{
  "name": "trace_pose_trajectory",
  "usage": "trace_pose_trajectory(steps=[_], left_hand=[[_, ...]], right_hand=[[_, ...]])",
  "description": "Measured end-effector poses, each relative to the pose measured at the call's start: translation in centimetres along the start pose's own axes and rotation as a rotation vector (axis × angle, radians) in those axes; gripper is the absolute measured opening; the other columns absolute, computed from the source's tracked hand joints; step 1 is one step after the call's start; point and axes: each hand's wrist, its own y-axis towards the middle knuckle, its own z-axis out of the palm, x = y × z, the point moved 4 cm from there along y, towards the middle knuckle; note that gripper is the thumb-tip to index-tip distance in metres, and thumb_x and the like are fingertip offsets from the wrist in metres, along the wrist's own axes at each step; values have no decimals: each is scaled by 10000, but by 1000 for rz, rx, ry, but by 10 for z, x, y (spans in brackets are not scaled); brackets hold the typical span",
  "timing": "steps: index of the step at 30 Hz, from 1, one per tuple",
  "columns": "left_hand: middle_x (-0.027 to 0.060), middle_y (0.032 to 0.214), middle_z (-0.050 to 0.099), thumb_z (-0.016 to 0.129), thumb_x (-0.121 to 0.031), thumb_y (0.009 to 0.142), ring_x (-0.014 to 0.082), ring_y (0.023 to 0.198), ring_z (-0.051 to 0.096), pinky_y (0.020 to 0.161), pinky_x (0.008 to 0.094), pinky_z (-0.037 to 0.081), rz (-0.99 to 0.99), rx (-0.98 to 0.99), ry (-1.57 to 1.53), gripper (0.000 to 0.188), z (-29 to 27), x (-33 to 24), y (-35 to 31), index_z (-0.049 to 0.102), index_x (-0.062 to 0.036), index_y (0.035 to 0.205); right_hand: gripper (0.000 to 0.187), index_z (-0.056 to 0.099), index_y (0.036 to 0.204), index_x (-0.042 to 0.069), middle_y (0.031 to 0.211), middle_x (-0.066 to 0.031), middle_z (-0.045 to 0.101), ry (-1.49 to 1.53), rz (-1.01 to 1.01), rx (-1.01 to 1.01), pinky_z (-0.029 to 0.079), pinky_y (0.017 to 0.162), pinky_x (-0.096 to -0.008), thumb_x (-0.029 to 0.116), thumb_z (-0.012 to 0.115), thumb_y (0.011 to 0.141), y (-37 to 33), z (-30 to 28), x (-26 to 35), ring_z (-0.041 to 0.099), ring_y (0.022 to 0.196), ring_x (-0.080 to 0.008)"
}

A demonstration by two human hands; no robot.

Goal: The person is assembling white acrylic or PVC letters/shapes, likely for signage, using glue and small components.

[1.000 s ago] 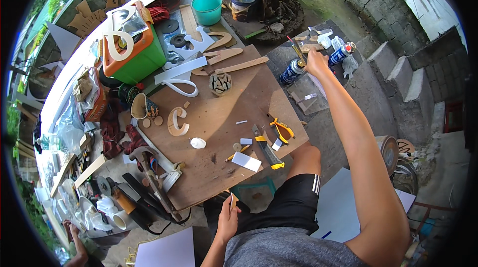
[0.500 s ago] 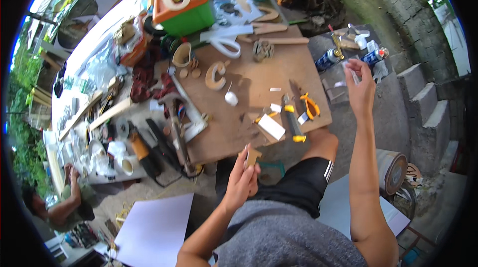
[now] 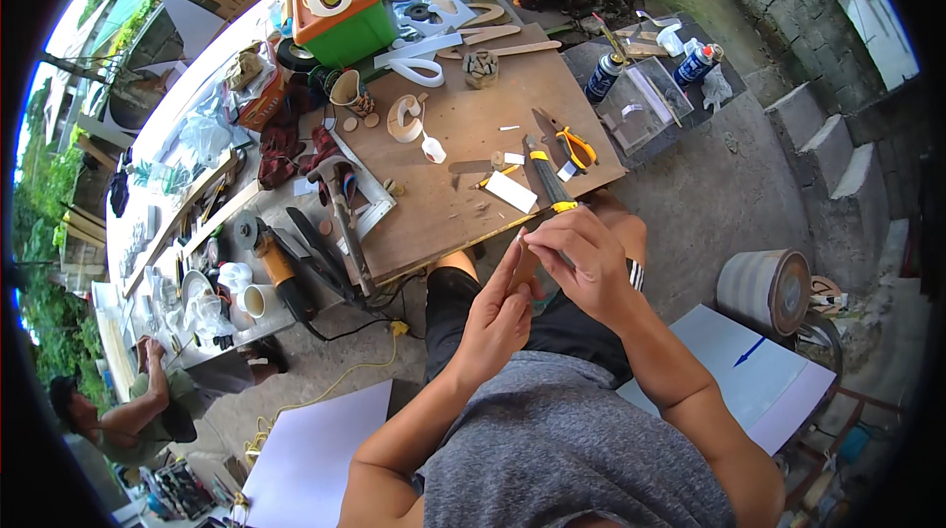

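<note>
Above my lap, close to the table's near edge, my two hands meet. My left hand [image 3: 501, 319] is closed around a small flat tan piece [image 3: 523, 274], mostly hidden by the fingers. My right hand [image 3: 588, 262] is pinched at the left index fingertip, where a tiny white bit [image 3: 520, 237] shows between the fingertips; its kind is too small to tell. Just beyond them on the brown board [image 3: 463, 223] lie a white rectangular piece [image 3: 510, 192], a black and yellow utility knife [image 3: 544, 173] and orange-handled pliers [image 3: 575, 148].
A C-shaped wooden cutout [image 3: 405, 120] and white spoon [image 3: 432, 148] lie farther back. To the left are a hammer [image 3: 345, 218] and angle grinder [image 3: 279, 267]. Spray cans [image 3: 604, 77] stand on a low side table at right. Another person [image 3: 138, 400] sits far left.
My right hand has come from beside the spray cans down and left to my left hand, its fingers now pinched there. My left hand has risen slightly and still holds the tan piece.
</note>
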Motion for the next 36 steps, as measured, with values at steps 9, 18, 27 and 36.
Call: trace_pose_trajectory(steps=[9, 18, 27, 36], left_hand=[[45, 1043, 517, 333, 33, 960, 6, 658, 360, 574, 154, 369, 15, 56, 126, 707, 22, -2, -15, 177, -193, 1611], [41, 1049, 517, 337, -24, 1043, 7, 638, 371, 549, 146, 342, 50, 114, 217, 604, 31, -5, -16, 186, -182, 1606], [63, 1078, 518, 319, 25, 998, 45, 731, 401, 602, 169, 373, 99, 164, 363, 650, 36, -5, -14, 167, -139, 1609], [90, 1079, 532, 347, 82, 959, 128, 830, 480, 757, 241, 452, 338, 130, 722, 675, 38, -10, -12, 206, -93, 1595]], right_hand=[[262, 686, 1020, 49, 950, -78, 668, -12, -27, -35, 535, 732, -335, -28, 766, 783, -14, -18, 16, 652, 859, -245], [255, 679, 1004, 40, 945, -85, 672, -64, -85, -24, 536, 710, -328, -53, 756, 779, -17, -32, 21, 659, 853, -248], [266, 648, 986, 24, 897, -98, 680, -46, -48, -80, 540, 698, -322, -83, 757, 769, -17, -35, 20, 669, 803, -242], [262, 613, 936, 29, 865, -93, 662, -127, -98, -59, 524, 675, -332, -78, 761, 749, -14, -35, 20, 652, 773, -245]])
